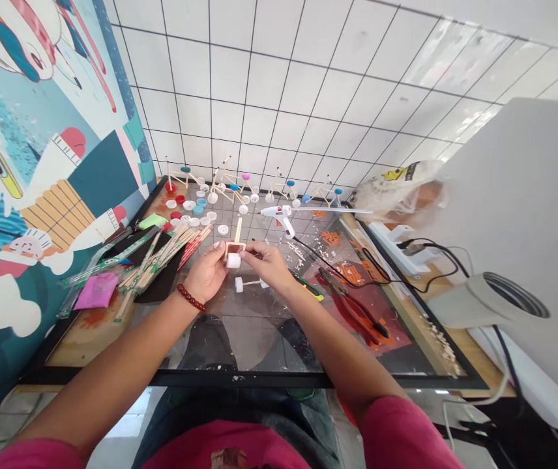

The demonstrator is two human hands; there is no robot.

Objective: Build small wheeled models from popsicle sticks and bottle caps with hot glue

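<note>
Near the middle of the table, my left hand [206,272] grips the left side of a small wooden stick frame [234,248] between thumb and fingers. A white bottle cap [233,261] shows at the frame's near end, and a pale stick juts away from its far end. My right hand [268,262] pinches the right side of the same frame, its thumb and fingertips close together. Just below the hands, a thin stick with a white cap [238,284] at its left end lies on the table; its right end is partly hidden by my right hand.
A white glue gun [279,217] lies beyond my right hand. Red-handled pliers [357,309] and a green-yellow cutter [309,288] are to the right. Wooden sticks [154,264] and loose caps [189,205] lie left; several stick models [234,185] stand behind. A power strip [401,251] sits right.
</note>
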